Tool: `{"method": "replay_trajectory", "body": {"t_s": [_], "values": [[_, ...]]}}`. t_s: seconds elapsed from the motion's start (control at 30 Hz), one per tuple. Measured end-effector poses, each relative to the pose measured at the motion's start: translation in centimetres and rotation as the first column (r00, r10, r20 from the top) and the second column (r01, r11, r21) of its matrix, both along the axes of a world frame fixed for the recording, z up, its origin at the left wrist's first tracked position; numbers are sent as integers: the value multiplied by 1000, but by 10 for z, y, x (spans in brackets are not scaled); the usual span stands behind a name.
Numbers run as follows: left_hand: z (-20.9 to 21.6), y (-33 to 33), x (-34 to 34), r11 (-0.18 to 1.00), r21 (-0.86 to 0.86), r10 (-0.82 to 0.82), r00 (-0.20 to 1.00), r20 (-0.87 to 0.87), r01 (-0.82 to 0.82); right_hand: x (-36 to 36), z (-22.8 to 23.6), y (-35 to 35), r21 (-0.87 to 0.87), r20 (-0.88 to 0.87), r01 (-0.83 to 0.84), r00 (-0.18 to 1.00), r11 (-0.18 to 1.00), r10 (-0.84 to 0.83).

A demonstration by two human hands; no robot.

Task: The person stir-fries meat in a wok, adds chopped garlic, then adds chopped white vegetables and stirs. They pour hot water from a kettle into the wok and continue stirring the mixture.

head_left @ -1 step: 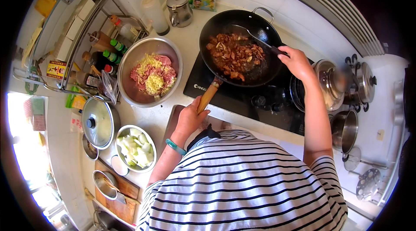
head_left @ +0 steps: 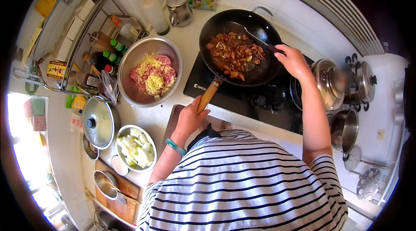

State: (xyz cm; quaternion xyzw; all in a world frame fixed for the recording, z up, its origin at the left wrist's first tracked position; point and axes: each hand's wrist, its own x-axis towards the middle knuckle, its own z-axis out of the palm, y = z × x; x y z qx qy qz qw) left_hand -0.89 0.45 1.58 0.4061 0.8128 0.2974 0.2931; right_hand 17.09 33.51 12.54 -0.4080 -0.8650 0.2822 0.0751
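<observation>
A black wok (head_left: 219, 22) stands on the black hob (head_left: 234, 97), with browned meat pieces (head_left: 236, 53) spread over its bottom. My left hand (head_left: 189, 118) is closed round the wok's wooden handle (head_left: 209, 95). From the right, my right hand (head_left: 294, 61) grips the dark handle of a metal spatula (head_left: 255, 37). The spatula's head rests inside the wok, by the far edge of the meat; its exact shape is hard to make out. Left of the wok sits a steel bowl (head_left: 130, 91) of pink minced meat (head_left: 165, 61) topped with chopped yellow bits.
A bowl of pale green chunks (head_left: 136, 148) and a lidded pot (head_left: 99, 122) stand at the left, near a cutting board (head_left: 102, 195). Bottles crowd a metal rack (head_left: 65, 84). Pots (head_left: 344, 131) line the right side. A steel pitcher (head_left: 180, 12) stands behind.
My right hand has shifted slightly left, and the spatula's head has moved a little left and toward the far side of the wok. My left hand and the wok stay put.
</observation>
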Motion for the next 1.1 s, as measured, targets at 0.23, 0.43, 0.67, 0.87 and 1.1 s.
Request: {"method": "replay_trajectory", "body": {"t_s": [0.23,0.43,0.67,0.87,1.1], "values": [[-1,0,-1,1000,-17,-6,1000,-18,6,6,22,-36,40,86,-325,943,945,321],[6,3,0,997,-72,17,998,53,-13,55,75,-49,97,242,-278,938,956,248],[-3,-2,-2,999,-30,20,998,60,-18,92,122,-84,81,278,-202,945,976,173],[7,5,-3,995,-99,4,998,58,2,73,44,-81,159,197,-132,975,978,100],[4,1,-3,998,-60,19,997,68,-15,45,67,-82,259,193,-231,964,938,184]]}}
